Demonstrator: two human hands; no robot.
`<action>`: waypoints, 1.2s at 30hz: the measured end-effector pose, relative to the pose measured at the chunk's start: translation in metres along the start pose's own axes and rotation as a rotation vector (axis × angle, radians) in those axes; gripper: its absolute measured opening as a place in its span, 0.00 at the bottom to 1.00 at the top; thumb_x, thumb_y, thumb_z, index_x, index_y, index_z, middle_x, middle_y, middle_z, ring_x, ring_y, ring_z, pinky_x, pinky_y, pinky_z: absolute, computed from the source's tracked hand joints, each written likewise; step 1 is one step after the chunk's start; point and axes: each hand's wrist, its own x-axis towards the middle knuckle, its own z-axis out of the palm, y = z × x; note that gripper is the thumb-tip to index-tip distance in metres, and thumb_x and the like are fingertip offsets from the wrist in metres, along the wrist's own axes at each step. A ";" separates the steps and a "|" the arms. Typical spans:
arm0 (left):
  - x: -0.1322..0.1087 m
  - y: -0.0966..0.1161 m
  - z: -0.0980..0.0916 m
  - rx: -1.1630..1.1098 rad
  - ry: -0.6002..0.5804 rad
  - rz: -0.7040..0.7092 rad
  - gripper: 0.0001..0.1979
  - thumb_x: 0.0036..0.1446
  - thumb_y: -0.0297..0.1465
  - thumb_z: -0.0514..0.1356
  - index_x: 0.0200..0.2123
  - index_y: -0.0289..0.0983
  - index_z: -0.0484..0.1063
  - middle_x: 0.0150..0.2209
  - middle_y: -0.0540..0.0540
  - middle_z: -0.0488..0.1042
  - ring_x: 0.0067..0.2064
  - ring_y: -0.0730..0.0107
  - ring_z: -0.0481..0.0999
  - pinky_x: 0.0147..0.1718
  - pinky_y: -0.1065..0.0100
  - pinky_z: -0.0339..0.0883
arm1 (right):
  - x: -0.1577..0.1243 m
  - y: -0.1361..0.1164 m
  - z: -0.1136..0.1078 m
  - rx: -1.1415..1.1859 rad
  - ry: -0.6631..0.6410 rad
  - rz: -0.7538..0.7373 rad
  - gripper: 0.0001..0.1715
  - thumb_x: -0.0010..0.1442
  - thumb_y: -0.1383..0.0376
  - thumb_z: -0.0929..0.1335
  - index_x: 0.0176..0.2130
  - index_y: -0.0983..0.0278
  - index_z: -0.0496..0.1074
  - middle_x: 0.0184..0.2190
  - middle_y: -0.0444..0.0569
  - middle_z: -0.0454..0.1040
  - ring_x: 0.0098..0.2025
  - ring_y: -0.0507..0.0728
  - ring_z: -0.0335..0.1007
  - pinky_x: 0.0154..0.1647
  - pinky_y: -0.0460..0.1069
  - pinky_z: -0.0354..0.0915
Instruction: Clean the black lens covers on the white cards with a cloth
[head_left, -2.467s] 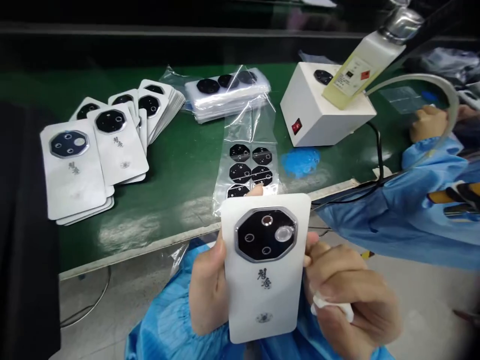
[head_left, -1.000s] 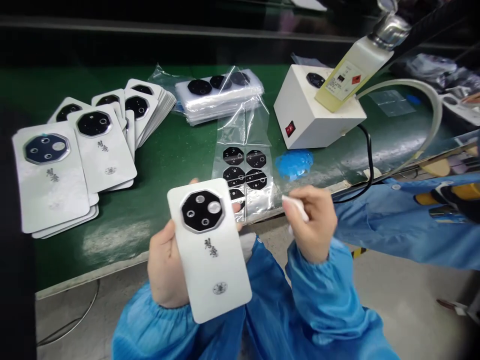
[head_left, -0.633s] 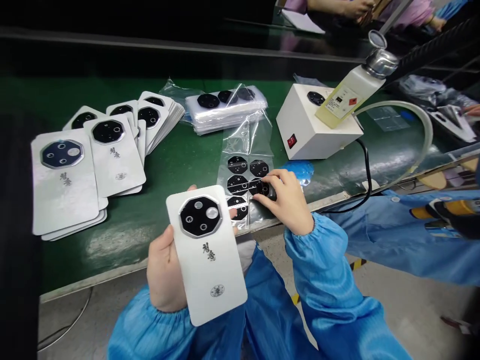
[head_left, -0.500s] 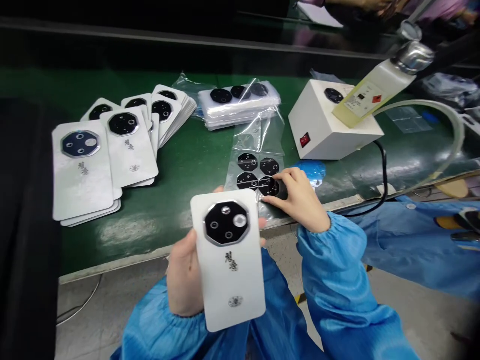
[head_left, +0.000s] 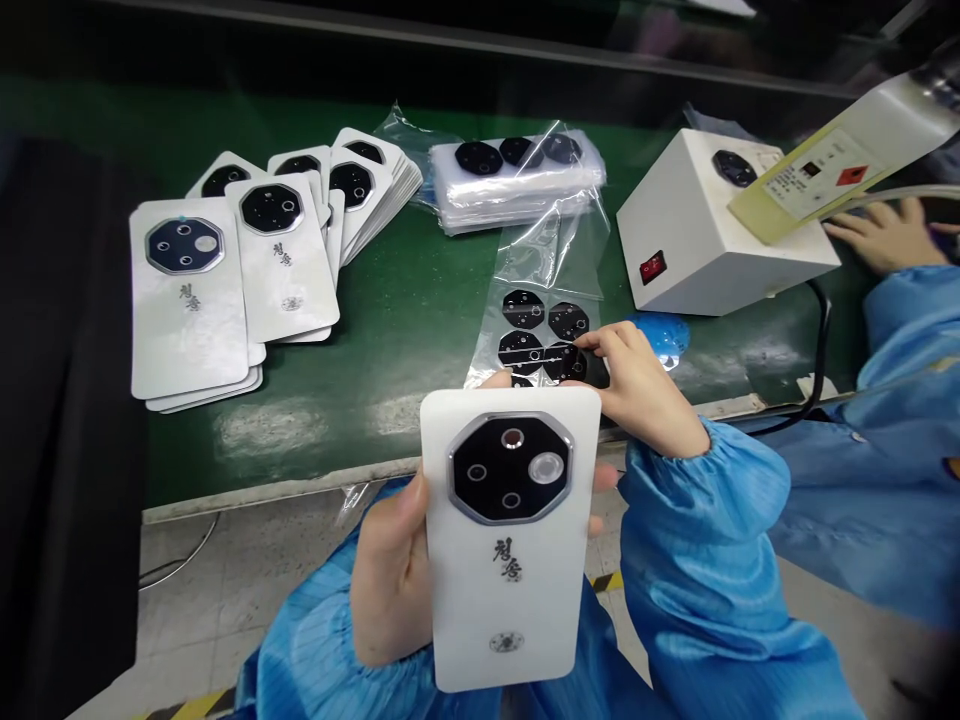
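My left hand (head_left: 391,580) grips a white phone-shaped card (head_left: 510,610) upright near the bench edge. The card carries a black octagonal camera lens plate with a silver rim (head_left: 510,468). My right hand (head_left: 645,380) reaches past the card to a clear plastic sheet (head_left: 544,260) holding black octagonal lens pieces (head_left: 523,308) in rows. Its finger and thumb pinch the edge of one lens piece (head_left: 581,365) at the lower right of the rows. The card hides the lowest row of pieces.
Several stacks of white cards (head_left: 187,300) lie on the green bench at the left, beside a wrapped stack of lens sheets (head_left: 517,170). At the right stand a white box with a red switch (head_left: 697,220) and a blue lump (head_left: 667,335). A co-worker's hand (head_left: 885,235) rests further right.
My right hand has moved from holding a white wipe to pinching a lens piece on the sheet. My left hand has raised the card closer to me. A co-worker's hand has come into view.
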 end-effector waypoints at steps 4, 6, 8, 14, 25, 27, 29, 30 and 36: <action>0.001 0.001 0.001 -0.027 -0.040 -0.012 0.30 0.58 0.42 0.50 0.62 0.42 0.51 0.52 0.39 0.72 0.53 0.59 0.71 0.51 0.60 0.60 | -0.001 0.000 -0.003 0.006 -0.037 -0.007 0.25 0.52 0.53 0.67 0.46 0.65 0.65 0.41 0.55 0.63 0.46 0.65 0.61 0.46 0.61 0.62; 0.002 0.000 0.002 -0.056 -0.057 0.021 0.31 0.58 0.41 0.49 0.63 0.41 0.48 0.52 0.40 0.72 0.54 0.59 0.70 0.52 0.61 0.60 | -0.001 -0.001 -0.004 -0.001 -0.053 -0.002 0.25 0.52 0.55 0.68 0.46 0.66 0.65 0.42 0.56 0.63 0.47 0.66 0.60 0.47 0.61 0.62; 0.003 -0.002 0.002 -0.083 -0.068 0.039 0.32 0.58 0.41 0.49 0.64 0.42 0.45 0.53 0.42 0.72 0.56 0.59 0.67 0.52 0.61 0.60 | -0.001 -0.001 -0.005 -0.003 -0.056 -0.003 0.24 0.52 0.57 0.67 0.46 0.66 0.65 0.42 0.56 0.63 0.47 0.65 0.60 0.47 0.61 0.62; 0.002 -0.002 0.002 -0.078 -0.045 0.017 0.34 0.60 0.44 0.43 0.65 0.36 0.38 0.51 0.36 0.72 0.52 0.57 0.72 0.51 0.60 0.61 | -0.002 -0.001 -0.003 -0.006 -0.028 -0.013 0.21 0.53 0.57 0.66 0.44 0.66 0.64 0.42 0.56 0.63 0.46 0.65 0.61 0.46 0.62 0.62; 0.004 -0.001 0.005 -0.049 -0.025 0.021 0.32 0.60 0.44 0.46 0.64 0.38 0.46 0.49 0.41 0.74 0.49 0.59 0.74 0.50 0.61 0.62 | -0.006 -0.004 -0.001 -0.053 0.038 -0.093 0.24 0.56 0.56 0.65 0.48 0.66 0.62 0.37 0.54 0.67 0.39 0.62 0.64 0.40 0.58 0.64; 0.005 -0.001 0.006 -0.067 -0.015 0.046 0.30 0.61 0.42 0.45 0.64 0.38 0.45 0.48 0.41 0.75 0.50 0.59 0.74 0.50 0.61 0.63 | -0.006 -0.004 -0.002 -0.105 0.056 -0.130 0.23 0.58 0.57 0.64 0.49 0.67 0.63 0.37 0.55 0.67 0.40 0.62 0.64 0.42 0.59 0.64; 0.005 -0.001 0.006 -0.073 0.014 0.058 0.30 0.61 0.41 0.45 0.64 0.36 0.45 0.48 0.40 0.75 0.50 0.58 0.73 0.50 0.60 0.63 | -0.007 -0.005 -0.002 -0.144 0.069 -0.158 0.22 0.58 0.58 0.63 0.49 0.68 0.64 0.39 0.56 0.67 0.41 0.63 0.64 0.43 0.60 0.64; 0.005 -0.001 0.006 -0.068 0.024 0.055 0.30 0.60 0.40 0.46 0.63 0.36 0.46 0.48 0.40 0.75 0.50 0.58 0.73 0.49 0.60 0.64 | -0.008 -0.005 -0.003 -0.150 0.072 -0.166 0.21 0.58 0.59 0.63 0.48 0.68 0.64 0.40 0.57 0.68 0.42 0.63 0.64 0.43 0.59 0.65; 0.003 -0.001 0.005 -0.014 0.071 0.024 0.30 0.57 0.43 0.50 0.61 0.43 0.53 0.47 0.43 0.76 0.49 0.58 0.74 0.47 0.60 0.65 | -0.008 -0.004 -0.010 -0.073 0.049 -0.162 0.23 0.57 0.56 0.65 0.48 0.68 0.64 0.40 0.57 0.72 0.42 0.63 0.69 0.42 0.57 0.67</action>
